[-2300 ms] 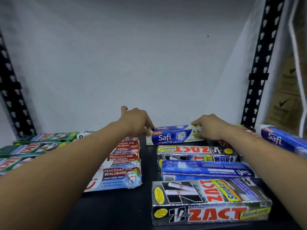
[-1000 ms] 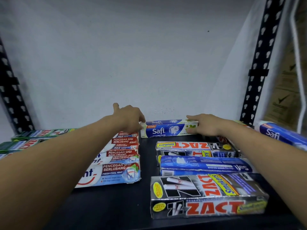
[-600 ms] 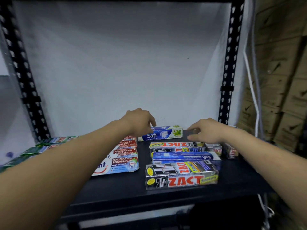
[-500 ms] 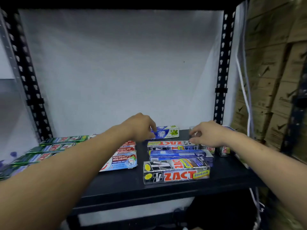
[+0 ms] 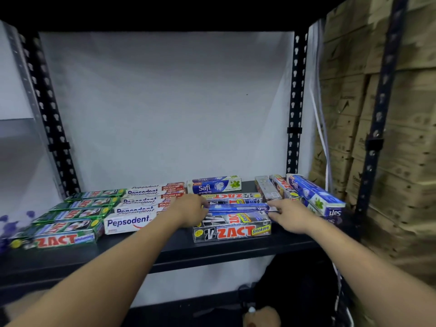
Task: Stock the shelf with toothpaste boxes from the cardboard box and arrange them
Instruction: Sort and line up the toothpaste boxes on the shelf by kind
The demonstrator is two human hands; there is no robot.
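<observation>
Two hands: left hand [image 5: 191, 212] and right hand [image 5: 289, 217], fingers curled, each pinch one end of the blue Safi box [image 5: 238, 208].
Black shelf [image 5: 236, 251]: this box lies just behind the front ZACT Smokers box [image 5: 232, 228].

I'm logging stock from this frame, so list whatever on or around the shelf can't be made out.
Head view:
- Blue Safi box: ends covered by the left hand and right hand; gripping or only touching, unclear.
- Pepsodent boxes: right ends hidden behind the left forearm.
- Purple shapes at the left edge: too blurred to identify.
- Object below the shelf: dark, cut off by the bottom edge.
</observation>
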